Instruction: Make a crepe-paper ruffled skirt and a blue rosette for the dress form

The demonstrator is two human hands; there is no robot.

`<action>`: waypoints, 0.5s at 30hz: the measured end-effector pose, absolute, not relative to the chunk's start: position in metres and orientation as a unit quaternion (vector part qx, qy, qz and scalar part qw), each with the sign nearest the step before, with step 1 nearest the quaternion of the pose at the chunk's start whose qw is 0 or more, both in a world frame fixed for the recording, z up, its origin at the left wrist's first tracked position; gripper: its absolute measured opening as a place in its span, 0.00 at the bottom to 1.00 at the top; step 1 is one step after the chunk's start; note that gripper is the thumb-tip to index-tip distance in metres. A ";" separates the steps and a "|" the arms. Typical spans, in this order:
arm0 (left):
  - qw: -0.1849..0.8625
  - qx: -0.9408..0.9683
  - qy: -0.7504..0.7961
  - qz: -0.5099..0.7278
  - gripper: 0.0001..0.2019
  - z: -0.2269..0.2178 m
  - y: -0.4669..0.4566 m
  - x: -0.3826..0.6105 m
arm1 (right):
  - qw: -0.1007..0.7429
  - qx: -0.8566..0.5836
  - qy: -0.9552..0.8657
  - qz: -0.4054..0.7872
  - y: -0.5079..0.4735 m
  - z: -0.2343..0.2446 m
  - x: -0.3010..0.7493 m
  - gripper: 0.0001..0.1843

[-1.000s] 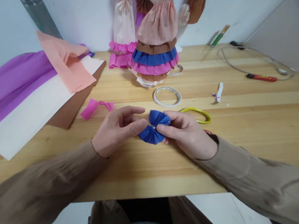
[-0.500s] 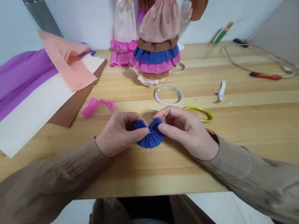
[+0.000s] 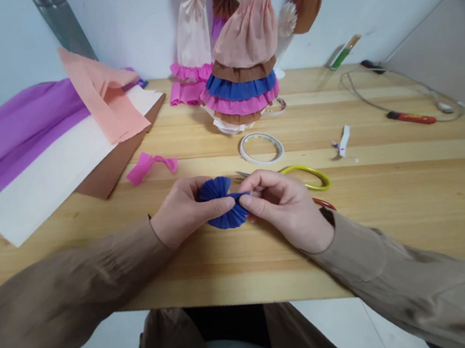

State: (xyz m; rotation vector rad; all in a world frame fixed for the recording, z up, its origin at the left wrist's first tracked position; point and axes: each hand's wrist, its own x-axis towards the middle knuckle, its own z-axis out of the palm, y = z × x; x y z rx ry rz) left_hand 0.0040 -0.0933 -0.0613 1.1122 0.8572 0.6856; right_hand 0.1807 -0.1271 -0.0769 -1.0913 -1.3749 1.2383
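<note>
A blue pleated paper rosette (image 3: 227, 219) is held between both hands above the front half of the table. My left hand (image 3: 186, 210) pinches it from the left, thumb across its centre. With thumb and fingertips, my right hand (image 3: 285, 204) grips the rosette's right edge, where the pleats are squeezed together. Partly under my right hand lie scissors (image 3: 306, 175) with one yellow and one red handle loop; their tips point left. Just beyond the hands rests a roll of white tape (image 3: 262, 148). A crumpled pink paper strip (image 3: 151, 165) lies beyond my left hand.
Purple, white, peach and brown paper sheets (image 3: 43, 170) spread over the table's left side. A ruffled, layered paper dress (image 3: 242, 84) stands at the back. To the right lie a white scrap (image 3: 343, 141), a red-handled tool with a cord (image 3: 411, 117) and a green-handled brush (image 3: 345, 53).
The rosette has turned and opened out on its left side. My right fingers have pinched its right edge together and shifted slightly left.
</note>
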 end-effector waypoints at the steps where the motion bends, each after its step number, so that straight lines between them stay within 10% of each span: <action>1: 0.709 0.501 0.393 0.302 0.19 -0.061 -0.093 0.004 | 0.478 -0.445 -0.568 0.502 -0.127 -0.077 0.181 0.13; 15: 0.611 0.649 0.397 0.219 0.06 -0.056 -0.098 0.006 | 0.442 -0.440 -0.633 0.458 -0.132 -0.076 0.180 0.10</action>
